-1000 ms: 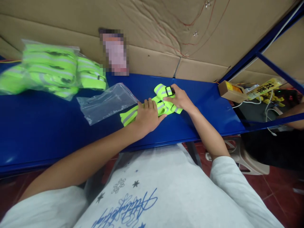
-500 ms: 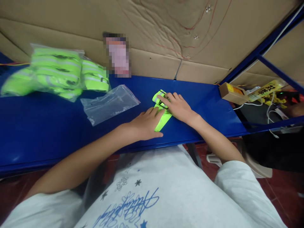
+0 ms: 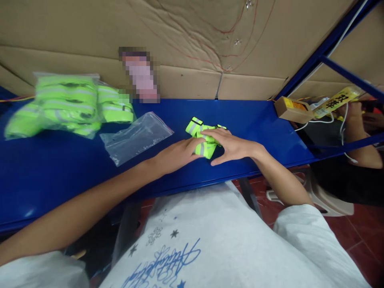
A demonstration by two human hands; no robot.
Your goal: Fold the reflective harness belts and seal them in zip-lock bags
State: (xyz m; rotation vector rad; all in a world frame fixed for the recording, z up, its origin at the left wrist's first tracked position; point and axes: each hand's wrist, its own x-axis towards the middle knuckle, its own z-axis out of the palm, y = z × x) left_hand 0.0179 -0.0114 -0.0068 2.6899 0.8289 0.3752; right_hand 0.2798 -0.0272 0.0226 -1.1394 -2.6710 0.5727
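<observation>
A neon-yellow reflective strap with silver stripes and black buckles lies folded in a loose bundle on the blue table. My left hand is at its left side, closed on the edge of the bundle; some of those fingertips are hidden. From the right, my right hand reaches over the strap with fingers stretched across its top and the thumb held apart. Left of my hands, a clear zip bag lies flat on the table.
Filled clear bags of neon-yellow straps are piled at the back left. A blurred pinkish item leans on the cardboard wall. At right stands a small cardboard box near white cables and a blue frame; beyond it, another person's arm.
The strap has gone from a longer, flatter lay to a more compact bundle. My right hand's thumb has swung out toward me, and my left hand has turned more edge-on. Another person's arm shows more.
</observation>
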